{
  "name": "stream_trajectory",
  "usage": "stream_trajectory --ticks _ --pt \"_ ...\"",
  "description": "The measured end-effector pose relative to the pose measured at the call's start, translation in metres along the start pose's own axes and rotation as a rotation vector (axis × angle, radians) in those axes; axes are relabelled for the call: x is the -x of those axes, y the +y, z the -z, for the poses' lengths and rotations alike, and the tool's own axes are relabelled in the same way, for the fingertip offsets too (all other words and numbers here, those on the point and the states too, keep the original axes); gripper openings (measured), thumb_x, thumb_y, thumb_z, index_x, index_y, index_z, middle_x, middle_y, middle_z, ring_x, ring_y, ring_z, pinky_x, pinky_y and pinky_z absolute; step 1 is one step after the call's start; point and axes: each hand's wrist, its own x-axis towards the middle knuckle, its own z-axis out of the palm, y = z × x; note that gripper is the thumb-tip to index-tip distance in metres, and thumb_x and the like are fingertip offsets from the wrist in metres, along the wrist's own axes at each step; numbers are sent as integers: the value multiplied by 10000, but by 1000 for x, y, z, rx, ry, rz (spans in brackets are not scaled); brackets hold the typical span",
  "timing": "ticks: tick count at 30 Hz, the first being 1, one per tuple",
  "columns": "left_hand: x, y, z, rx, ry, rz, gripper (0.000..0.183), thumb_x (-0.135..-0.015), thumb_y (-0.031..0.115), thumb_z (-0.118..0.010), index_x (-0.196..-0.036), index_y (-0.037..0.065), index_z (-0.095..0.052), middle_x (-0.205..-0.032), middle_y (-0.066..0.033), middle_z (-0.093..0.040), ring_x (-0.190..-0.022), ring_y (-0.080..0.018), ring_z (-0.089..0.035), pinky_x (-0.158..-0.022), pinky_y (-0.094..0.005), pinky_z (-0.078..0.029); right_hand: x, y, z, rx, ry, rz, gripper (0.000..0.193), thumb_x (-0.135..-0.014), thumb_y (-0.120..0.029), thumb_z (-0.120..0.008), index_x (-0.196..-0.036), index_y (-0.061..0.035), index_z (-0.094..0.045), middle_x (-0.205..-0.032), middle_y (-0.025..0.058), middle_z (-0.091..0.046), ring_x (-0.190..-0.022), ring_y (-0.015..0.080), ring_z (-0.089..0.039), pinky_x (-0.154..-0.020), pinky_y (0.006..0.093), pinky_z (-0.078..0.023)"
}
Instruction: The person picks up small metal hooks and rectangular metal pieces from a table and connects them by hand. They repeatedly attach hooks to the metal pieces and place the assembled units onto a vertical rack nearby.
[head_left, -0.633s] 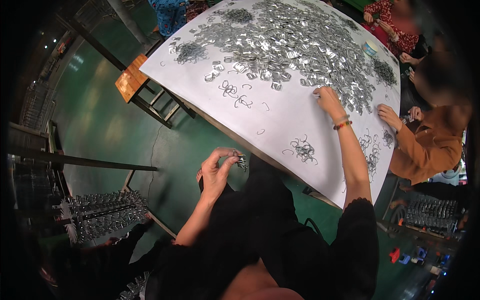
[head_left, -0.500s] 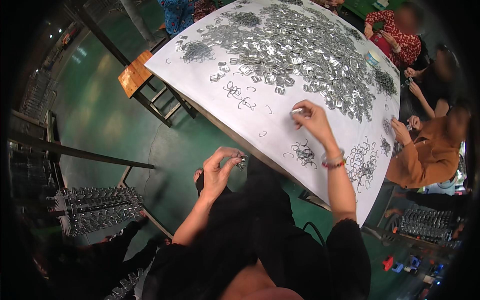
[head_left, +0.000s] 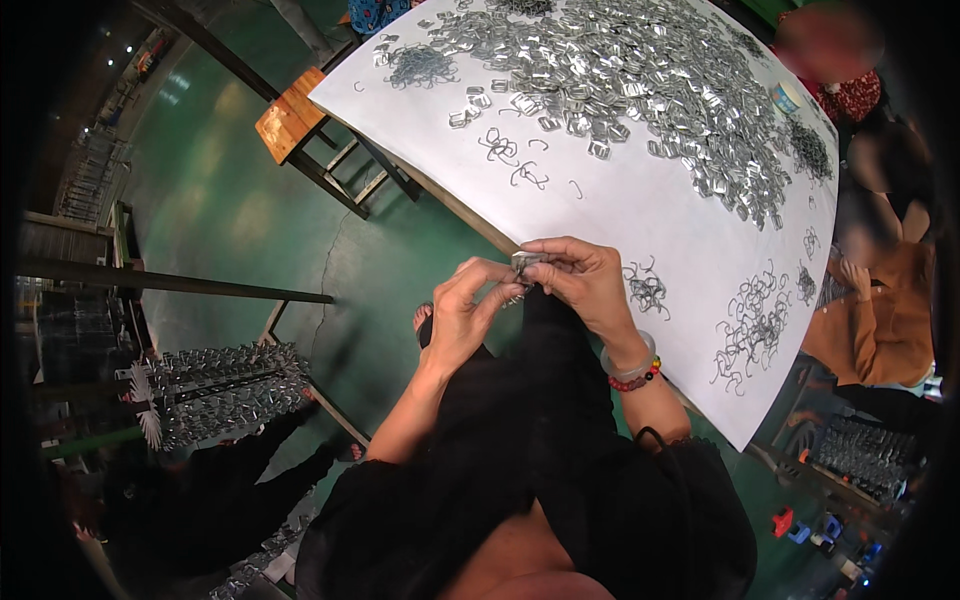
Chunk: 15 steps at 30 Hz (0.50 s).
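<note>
Just off the near edge of the white-covered table [head_left: 480,200], my two hands meet fingertip to fingertip. Pinched in my right hand [head_left: 592,284] is a small shiny metal clip [head_left: 524,260]. My left hand [head_left: 462,308] is closed too; thin wire hooks [head_left: 513,299] poke out below its fingertips. Whether the clip and a hook are joined is hidden by the fingers. To the right of my right hand lies a small pile of curved wire hooks [head_left: 647,288], with a wider scatter of hooks [head_left: 752,325] beyond it.
A large heap of metal clips [head_left: 650,80] spreads over the far table, near a small tub [head_left: 786,97]. A wooden stool [head_left: 290,117] stands left. Racks hung with metal parts [head_left: 230,395] are at lower left. Co-workers sit along the right side, one in a brown top [head_left: 880,320].
My right hand has come back from over the table with a metal clip and met my left hand. The view has shifted, so the table appears farther right.
</note>
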Motion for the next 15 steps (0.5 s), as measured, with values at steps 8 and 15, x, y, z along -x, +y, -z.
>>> stream_trajectory --ticks 8,15 --pt "-16 -6 3 -207 -83 -129 118 -760 -19 -700 -842 2 -617 -812 -73 -654 -769 -207 -610 -707 -308 -477 -15 10 6 55 -10 35 225 -822 6 -671 -1047 14 -676 -812 26 -652 -669 56 -595 -589 189 -489" --pt "-20 -13 -8 -161 -22 -65 124 -733 16 -718 -812 42 -625 -783 -65 -642 -747 -239 -601 -740 -333 -448 -14 3 5 -82 57 22 194 -819 59 -653 -1013 51 -664 -850 90 -665 -712 92 -604 -634 208 -509"
